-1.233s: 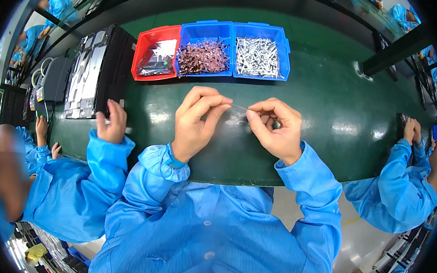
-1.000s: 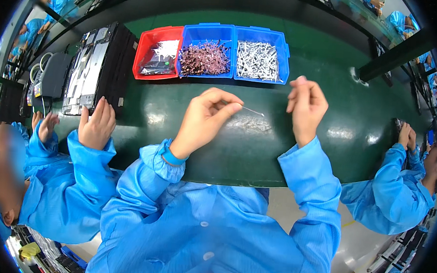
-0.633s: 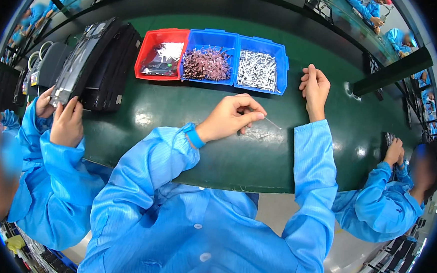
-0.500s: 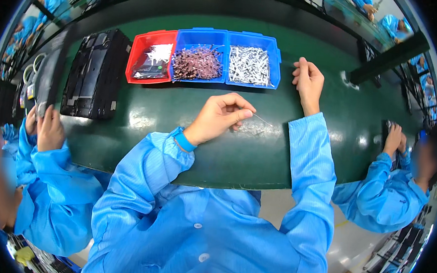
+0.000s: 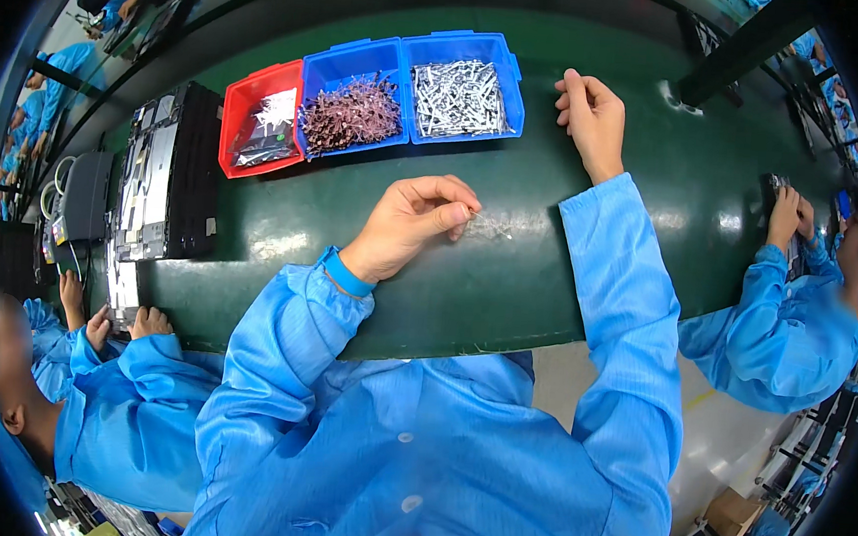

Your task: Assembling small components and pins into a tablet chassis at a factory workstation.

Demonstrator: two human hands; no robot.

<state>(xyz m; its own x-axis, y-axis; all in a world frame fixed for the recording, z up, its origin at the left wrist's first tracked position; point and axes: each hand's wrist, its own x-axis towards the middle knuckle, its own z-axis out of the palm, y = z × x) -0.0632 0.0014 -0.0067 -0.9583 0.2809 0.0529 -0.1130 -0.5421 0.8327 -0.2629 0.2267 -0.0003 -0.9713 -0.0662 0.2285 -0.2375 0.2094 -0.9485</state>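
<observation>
My left hand [image 5: 417,218] is raised over the green table, thumb and fingers pinched together at their tips. A thin pale strand [image 5: 477,213] is between them, hard to make out now against the glare. To the right and farther off, my right hand [image 5: 595,126] is lifted beside the blue bins with its fingers curled in; whatever they may hold is hidden. Nearest it is the right blue bin [image 5: 457,47], full of small white and dark pieces [image 5: 462,98]. The middle blue bin [image 5: 364,52] holds purplish-brown thin parts [image 5: 352,116].
A red bin [image 5: 231,123] with white pieces and a black packet joins the row's left end. Black units [image 5: 194,170] are stacked farther left, near a co-worker's hands [image 5: 146,322]. Another co-worker [image 5: 789,320] sits at the right. A dark post [image 5: 736,61] rises at the far right.
The view has shifted and tilted, so the bins appear farther left. The strand stands out less from my left fingers. The left co-worker's hands have dropped from the dark panel toward the table edge.
</observation>
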